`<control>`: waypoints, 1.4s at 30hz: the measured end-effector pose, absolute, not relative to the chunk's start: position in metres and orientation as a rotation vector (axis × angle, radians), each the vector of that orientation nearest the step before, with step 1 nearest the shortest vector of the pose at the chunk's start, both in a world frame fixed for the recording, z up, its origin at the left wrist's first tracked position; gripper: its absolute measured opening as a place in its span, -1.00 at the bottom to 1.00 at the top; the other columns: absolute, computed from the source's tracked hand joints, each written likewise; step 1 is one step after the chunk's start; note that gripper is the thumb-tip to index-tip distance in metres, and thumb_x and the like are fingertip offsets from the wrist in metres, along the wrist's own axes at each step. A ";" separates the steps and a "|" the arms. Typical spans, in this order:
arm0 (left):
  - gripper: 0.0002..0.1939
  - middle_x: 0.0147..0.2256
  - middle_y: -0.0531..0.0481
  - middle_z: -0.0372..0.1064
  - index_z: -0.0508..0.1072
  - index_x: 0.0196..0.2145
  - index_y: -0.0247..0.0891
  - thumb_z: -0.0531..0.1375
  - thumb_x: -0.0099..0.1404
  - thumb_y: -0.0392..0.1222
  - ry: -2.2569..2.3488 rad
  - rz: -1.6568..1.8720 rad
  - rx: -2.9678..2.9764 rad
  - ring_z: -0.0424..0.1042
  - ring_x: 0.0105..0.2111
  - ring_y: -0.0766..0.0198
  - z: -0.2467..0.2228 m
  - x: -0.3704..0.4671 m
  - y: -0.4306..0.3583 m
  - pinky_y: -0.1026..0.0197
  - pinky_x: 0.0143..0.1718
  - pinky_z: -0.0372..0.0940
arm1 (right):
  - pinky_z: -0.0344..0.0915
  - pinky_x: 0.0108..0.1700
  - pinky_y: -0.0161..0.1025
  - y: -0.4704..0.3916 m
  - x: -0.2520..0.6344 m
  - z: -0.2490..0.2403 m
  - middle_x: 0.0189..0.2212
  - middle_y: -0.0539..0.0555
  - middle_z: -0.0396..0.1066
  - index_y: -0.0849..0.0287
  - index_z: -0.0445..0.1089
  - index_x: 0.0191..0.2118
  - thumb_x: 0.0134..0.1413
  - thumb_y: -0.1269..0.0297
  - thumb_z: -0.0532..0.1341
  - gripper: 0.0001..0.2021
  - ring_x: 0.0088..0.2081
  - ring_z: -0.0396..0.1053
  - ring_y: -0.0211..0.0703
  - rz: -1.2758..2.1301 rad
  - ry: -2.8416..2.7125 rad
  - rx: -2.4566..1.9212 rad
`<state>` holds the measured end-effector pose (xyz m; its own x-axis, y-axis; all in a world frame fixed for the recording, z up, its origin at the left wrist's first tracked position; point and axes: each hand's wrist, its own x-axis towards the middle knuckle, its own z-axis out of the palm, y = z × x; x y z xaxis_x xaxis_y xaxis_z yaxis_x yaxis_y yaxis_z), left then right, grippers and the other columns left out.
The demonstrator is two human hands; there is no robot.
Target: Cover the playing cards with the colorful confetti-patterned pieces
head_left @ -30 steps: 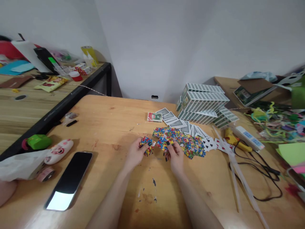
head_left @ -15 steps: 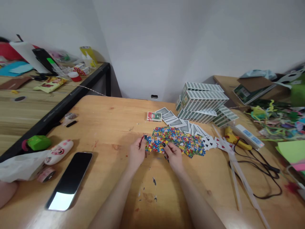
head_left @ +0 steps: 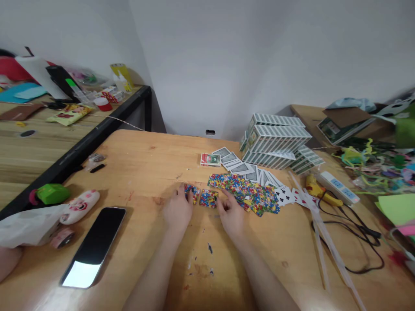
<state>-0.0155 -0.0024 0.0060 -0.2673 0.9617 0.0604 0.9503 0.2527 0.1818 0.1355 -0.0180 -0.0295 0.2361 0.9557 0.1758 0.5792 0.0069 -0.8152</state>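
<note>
My left hand point(head_left: 178, 209) is closed on the left part of a small card with a busy multicoloured pattern point(head_left: 195, 194); its fingertips lie over the card. Just right of it, a second patterned card point(head_left: 207, 198) lies at the fingers of my right hand point(head_left: 231, 214), whose thumb and forefinger curl at its right edge. A narrow gap separates the two cards. Behind and right of them spreads an overlapping row of similar patterned cards point(head_left: 262, 198). Face-up playing cards point(head_left: 285, 195), showing clubs and red pips, continue the row.
Grey-backed cards point(head_left: 243, 167) fan out behind, beside a card box point(head_left: 210, 160). Striped boxes point(head_left: 279, 137) are stacked at the back. Right are a yellow glue gun point(head_left: 319, 190), glue sticks point(head_left: 329, 242) and a power strip point(head_left: 339, 188). A phone point(head_left: 95, 246) lies left.
My hands have moved apart slightly, the left one leftward and lower. The patterned cards between them, formerly one overlapping strip, now show as two separate cards on the table.
</note>
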 end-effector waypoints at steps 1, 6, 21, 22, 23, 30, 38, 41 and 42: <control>-0.57 -0.31 -0.21 0.32 0.25 0.01 -0.25 -0.07 0.24 -0.03 2.447 0.327 1.891 0.37 -0.37 0.07 0.008 -0.016 -0.003 0.16 -0.46 0.21 | 0.09 -0.59 -0.37 -0.018 0.137 -0.030 -0.74 -0.15 0.10 0.23 0.32 -0.09 0.01 0.19 0.06 -0.65 -0.69 0.11 -0.30 0.530 -1.436 -1.675; -0.60 -0.17 -0.27 0.21 0.24 0.01 -0.30 -0.01 0.22 -0.17 2.310 0.610 2.129 0.24 -0.14 -0.01 0.015 -0.012 -0.005 -0.03 -0.17 0.18 | 0.27 -0.29 -0.21 -0.014 0.150 -0.029 -0.46 0.07 0.31 0.20 0.37 -0.23 0.03 0.30 0.05 -0.78 -0.38 0.30 -0.16 0.117 -1.462 -1.588; -0.55 0.20 -0.06 -0.10 0.07 0.13 -0.20 -0.10 0.28 -0.18 1.718 0.405 2.504 -0.15 0.19 0.10 -0.015 0.003 -0.012 -0.04 0.14 -0.12 | 0.04 0.10 -0.01 0.008 0.152 -0.040 0.05 0.18 0.20 0.25 0.15 0.08 0.08 0.47 -0.06 -0.59 0.12 0.03 -0.03 0.008 -1.960 -1.682; -0.55 0.19 -0.07 -0.09 0.08 0.13 -0.22 -0.09 0.28 -0.19 1.725 0.417 2.495 -0.14 0.19 0.09 -0.015 0.003 -0.011 -0.04 0.14 -0.11 | 0.06 0.09 -0.02 0.009 0.151 -0.040 0.02 0.18 0.24 0.26 0.17 0.07 0.08 0.46 -0.05 -0.60 0.09 0.07 -0.03 -0.004 -1.957 -1.693; -0.55 0.19 -0.08 -0.07 0.09 0.12 -0.23 -0.08 0.27 -0.19 1.727 0.429 2.487 -0.12 0.18 0.08 -0.016 0.003 -0.011 -0.04 0.14 -0.11 | 0.08 0.07 -0.03 0.010 0.151 -0.039 0.00 0.19 0.27 0.27 0.20 0.05 0.09 0.45 -0.05 -0.61 0.07 0.10 -0.03 -0.020 -1.953 -1.707; -0.57 0.15 -0.13 0.02 0.19 0.07 -0.24 -0.03 0.25 -0.16 1.682 0.546 2.396 -0.03 0.15 0.04 -0.020 0.003 -0.008 -0.11 0.11 -0.07 | 0.15 -0.04 -0.06 0.018 0.152 -0.029 -0.14 0.21 0.38 0.25 0.33 -0.07 0.09 0.43 0.00 -0.70 -0.09 0.23 0.01 -0.125 -2.056 -1.718; -0.56 0.04 -0.16 0.18 0.13 0.09 -0.27 -0.03 0.24 -0.30 1.685 0.985 1.975 0.15 0.06 0.22 -0.008 0.001 -0.002 0.10 0.03 0.15 | 0.17 -0.03 -0.09 0.018 0.175 -0.022 -0.18 0.17 0.38 0.22 0.31 -0.08 0.12 0.45 -0.05 -0.70 -0.07 0.23 -0.04 -0.104 -2.111 -1.533; -0.48 0.09 -0.12 0.11 0.11 0.10 -0.19 0.04 0.17 -0.36 1.596 1.086 1.989 0.11 0.09 0.22 -0.003 -0.003 -0.001 0.09 0.04 0.13 | 0.18 0.00 -0.11 0.007 0.177 -0.019 -0.16 0.13 0.38 0.19 0.31 -0.10 0.12 0.47 -0.06 -0.70 -0.04 0.23 -0.10 -0.006 -2.187 -1.310; -0.55 0.06 -0.09 0.15 0.22 0.03 -0.16 0.06 0.17 -0.35 1.555 1.114 2.013 0.12 0.08 0.21 -0.002 -0.004 -0.001 0.08 0.04 0.12 | 0.19 0.00 -0.12 0.004 0.176 -0.019 -0.17 0.12 0.38 0.18 0.31 -0.10 0.12 0.46 -0.05 -0.71 -0.05 0.23 -0.11 0.024 -2.189 -1.269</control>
<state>-0.0039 -0.0007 -0.0020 0.0824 0.9281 0.3631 0.6420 -0.3281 0.6929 0.1756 0.0036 -0.0185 -0.3615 0.7946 0.4877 0.7837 0.5423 -0.3027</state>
